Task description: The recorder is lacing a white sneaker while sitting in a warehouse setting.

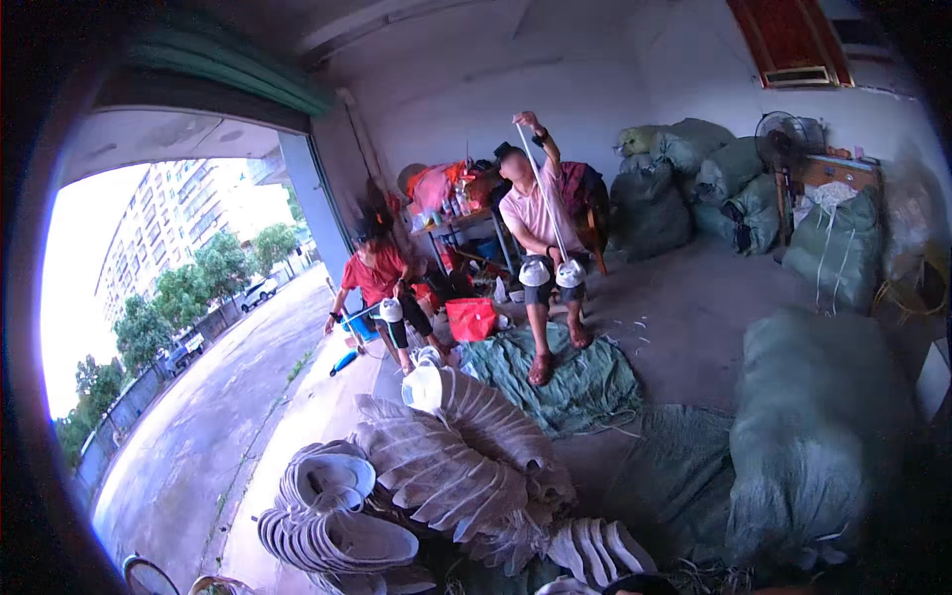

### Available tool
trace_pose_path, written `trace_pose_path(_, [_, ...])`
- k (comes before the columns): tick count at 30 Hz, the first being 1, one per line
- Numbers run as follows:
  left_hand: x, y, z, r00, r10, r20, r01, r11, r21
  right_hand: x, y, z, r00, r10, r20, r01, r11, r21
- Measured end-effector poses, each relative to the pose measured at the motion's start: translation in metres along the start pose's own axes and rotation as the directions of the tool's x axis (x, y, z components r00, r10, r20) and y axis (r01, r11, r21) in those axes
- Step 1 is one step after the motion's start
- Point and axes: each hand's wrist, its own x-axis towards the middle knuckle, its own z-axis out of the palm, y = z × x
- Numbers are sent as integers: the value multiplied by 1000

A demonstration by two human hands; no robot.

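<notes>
Neither of my hands shows. Below me lies a long curved row of nested, pale, scoop-shaped pieces (461, 476). To its left rises a second stack of the same pale pieces (342, 540), and a shorter row (600, 550) sits at the lower edge. A dark rounded shape (640, 585) at that edge is too cut off to make out. Farther off, a seated person in a pink shirt pulls a long white strip (545, 188) upward with one raised hand; white cup-shaped pieces (535, 272) rest on both knees. Another person in red (379, 273) sits to the left, bending over a similar piece.
A large green woven sack (818, 436) stands at the right, and several more full sacks (650, 203) line the back wall. Green sheeting (555, 372) covers part of the floor. A red bag (471, 319), a standing fan (781, 139) and a cluttered table (451, 220) are farther back. Left, a doorway opens onto pavement.
</notes>
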Motion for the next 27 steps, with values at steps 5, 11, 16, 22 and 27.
trace_pose_path(5, [4, -18, 10, 976, -208, -68, 165, 904, -395, 2, 20, 9, 1000, 16, -12, -13, 973, 229])
trace_pose_path(11, [23, 1, -2, 995, -53, -84, 21, 939, -344, 17, 17, -18, 998, 64, -12, -55, 935, 352])
trace_pose_path(16, [16, -10, 15, 967, -34, -254, -20, 978, -208, 17, 15, -7, 998, 38, 46, -49, 966, 254])
trace_pose_path(22, [16, -38, 45, 932, 251, -262, -148, 922, 359, 12, 21, 12, 997, 73, 13, -74, 991, 114])
trace_pose_path(27, [3, -9, 37, 936, 285, -208, -162, 871, 464, 5, 11, 7, 997, 71, -17, -70, 994, 87])
